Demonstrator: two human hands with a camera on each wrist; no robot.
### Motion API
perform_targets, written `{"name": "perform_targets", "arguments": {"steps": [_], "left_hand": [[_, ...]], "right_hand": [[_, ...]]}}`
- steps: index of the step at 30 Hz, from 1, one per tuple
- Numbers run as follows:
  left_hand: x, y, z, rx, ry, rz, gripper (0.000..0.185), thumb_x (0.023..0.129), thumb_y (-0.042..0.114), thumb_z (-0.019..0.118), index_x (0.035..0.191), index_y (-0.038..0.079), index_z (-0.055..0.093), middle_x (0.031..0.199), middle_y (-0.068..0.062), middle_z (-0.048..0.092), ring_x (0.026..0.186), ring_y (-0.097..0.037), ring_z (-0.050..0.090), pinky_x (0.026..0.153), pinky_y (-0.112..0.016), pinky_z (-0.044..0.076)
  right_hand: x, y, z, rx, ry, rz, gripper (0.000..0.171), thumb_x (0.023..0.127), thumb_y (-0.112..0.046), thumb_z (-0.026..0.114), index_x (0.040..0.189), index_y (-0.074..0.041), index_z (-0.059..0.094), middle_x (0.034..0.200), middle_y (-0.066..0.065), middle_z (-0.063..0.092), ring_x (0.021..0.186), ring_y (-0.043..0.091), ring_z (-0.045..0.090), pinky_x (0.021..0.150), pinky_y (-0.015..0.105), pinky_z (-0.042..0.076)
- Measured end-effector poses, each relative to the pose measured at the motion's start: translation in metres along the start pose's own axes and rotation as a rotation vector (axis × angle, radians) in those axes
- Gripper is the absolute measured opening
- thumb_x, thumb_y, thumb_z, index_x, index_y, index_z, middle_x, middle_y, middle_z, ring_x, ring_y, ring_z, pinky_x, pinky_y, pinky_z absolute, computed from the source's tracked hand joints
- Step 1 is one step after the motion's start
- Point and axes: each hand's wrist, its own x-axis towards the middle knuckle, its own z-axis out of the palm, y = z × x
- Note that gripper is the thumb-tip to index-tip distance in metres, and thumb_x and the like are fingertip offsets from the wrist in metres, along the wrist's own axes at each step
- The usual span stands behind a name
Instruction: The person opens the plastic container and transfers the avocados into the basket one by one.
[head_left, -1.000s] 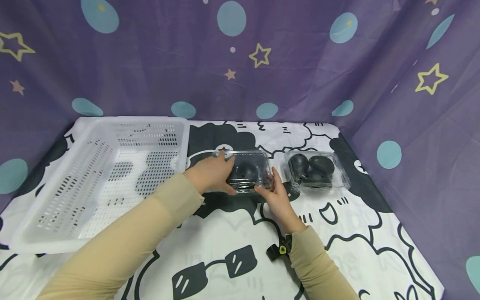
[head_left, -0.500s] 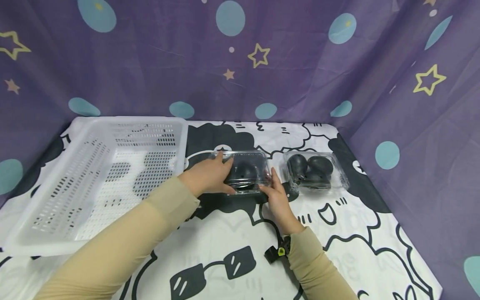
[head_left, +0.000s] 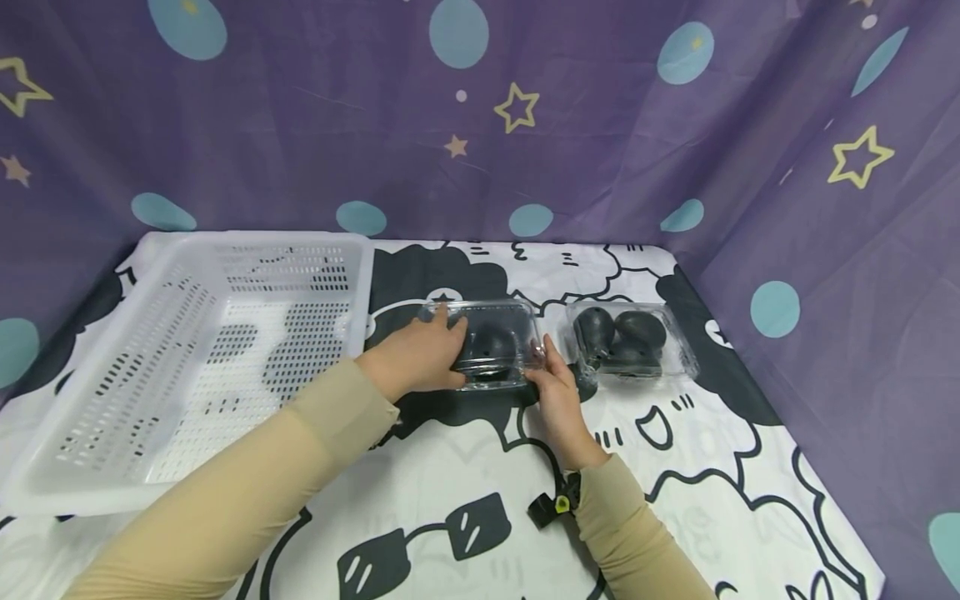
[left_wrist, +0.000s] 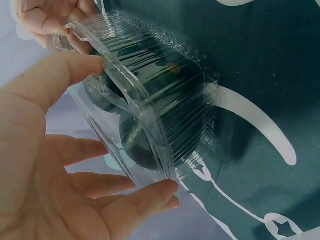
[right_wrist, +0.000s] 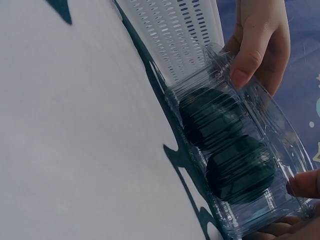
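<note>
A clear plastic clamshell box (head_left: 504,310) sits in the middle of the table with dark green, avocado-shaped fruits (right_wrist: 240,170) inside. Its lid lies over the fruits. My left hand (head_left: 420,354) holds the box's left end, thumb at the near edge and fingers spread over the lid. At the right end, my right hand (head_left: 561,400) pinches the near corner between thumb and fingers. The left wrist view shows the left thumb on the ribbed side and fingertips along the lid's rim (left_wrist: 145,107).
A second clear clamshell box (head_left: 681,362) of dark fruits stands to the right. On the left is a large white perforated plastic basket (head_left: 363,308). A patterned cloth (head_left: 450,458) covers the table, and purple curtains (head_left: 600,125) hang behind and at the right.
The right thumb has shifted slightly right along the box's near edge. The left hand has drawn back slightly to the left. Both hands stay at the same box.
</note>
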Motion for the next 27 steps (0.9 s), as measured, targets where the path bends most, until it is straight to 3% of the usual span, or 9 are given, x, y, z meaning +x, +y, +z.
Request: {"name": "perform_targets", "arguments": {"steps": [7, 13, 20, 27], "left_hand": [[0.0027, 0.0010, 0.0026, -0.011, -0.002, -0.009, 0.083, 0.091, 0.038, 0.067, 0.153, -0.004, 0.030, 0.157, -0.037, 0.019, 0.128, -0.061, 0.043, 0.106, -0.062, 0.042], [0.0055, 0.0015, 0.0020, 0.005, 0.005, 0.007, 0.082, 0.089, 0.031, 0.070, 0.152, -0.006, 0.031, 0.155, -0.038, 0.022, 0.126, -0.062, 0.045, 0.106, -0.062, 0.042], [0.0062, -0.0008, 0.0003, -0.007, -0.005, 0.008, 0.085, 0.088, 0.025, 0.073, 0.153, -0.005, 0.028, 0.157, -0.036, 0.021, 0.130, -0.059, 0.044, 0.109, -0.062, 0.040], [0.0052, -0.0006, 0.0014, -0.024, 0.001, 0.001, 0.082, 0.088, 0.016, 0.072, 0.153, -0.006, 0.027, 0.157, -0.037, 0.019, 0.126, -0.063, 0.044, 0.106, -0.063, 0.041]], "right_hand": [[0.0005, -0.0009, 0.0009, 0.004, -0.004, -0.021, 0.072, 0.092, 0.003, 0.042, 0.158, -0.001, 0.014, 0.161, 0.022, 0.024, 0.151, 0.035, 0.022, 0.124, 0.048, 0.019], [-0.0003, -0.0014, -0.0018, 0.003, -0.027, -0.019, 0.069, 0.095, 0.002, 0.040, 0.159, -0.006, 0.015, 0.163, 0.018, 0.022, 0.152, 0.030, 0.021, 0.124, 0.045, 0.020], [0.0018, 0.0000, -0.0044, -0.146, 0.012, -0.061, 0.062, 0.096, 0.001, 0.047, 0.155, -0.001, 0.028, 0.155, 0.021, 0.037, 0.147, 0.033, 0.032, 0.119, 0.048, 0.030], [0.0031, 0.0032, -0.0040, -0.196, -0.005, -0.093, 0.061, 0.098, 0.001, 0.046, 0.154, 0.003, 0.025, 0.155, 0.022, 0.036, 0.147, 0.034, 0.032, 0.119, 0.049, 0.029]]}}
